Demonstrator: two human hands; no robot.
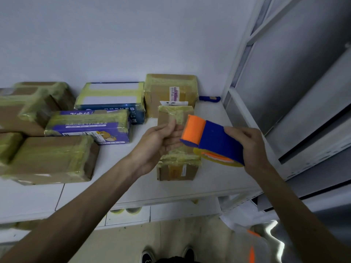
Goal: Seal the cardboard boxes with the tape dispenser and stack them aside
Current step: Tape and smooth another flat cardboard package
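Hanging in the air above the small box [178,168], the dispenser [214,143] points its orange nose leftward, with the tape roll showing at its underside. The right hand [252,149] wraps the blue body from behind, fingers curled over the top. The left hand [161,143] sits just beside the orange nose, palm turned toward it and fingers loose and fairly straight. It holds nothing I can make out, though a clear tape end may run between nose and fingers, too faint to tell.

The small box lies on the table [133,186] near its front edge, partly hidden under the dispenser. Yellowish tape already crosses its top. A second small box [175,114] stands just behind the left hand, also taped.

The step in hand looks like readying the tape, freeing or catching the end before a strip goes down on the small box. The next move calls for lowering the nose onto the top face, pinning the tape end there with the left hand, and drawing the dispenser straight along the seam. The box is light enough to slide unless it is steadied.

Further left, taped boxes [51,158] crowd the table, some leaning on one another, so that side seems to be the stacking place. A blue cutter [209,98] lies at the back by the wall. Spare tape rolls [125,210] sit on a lower shelf.
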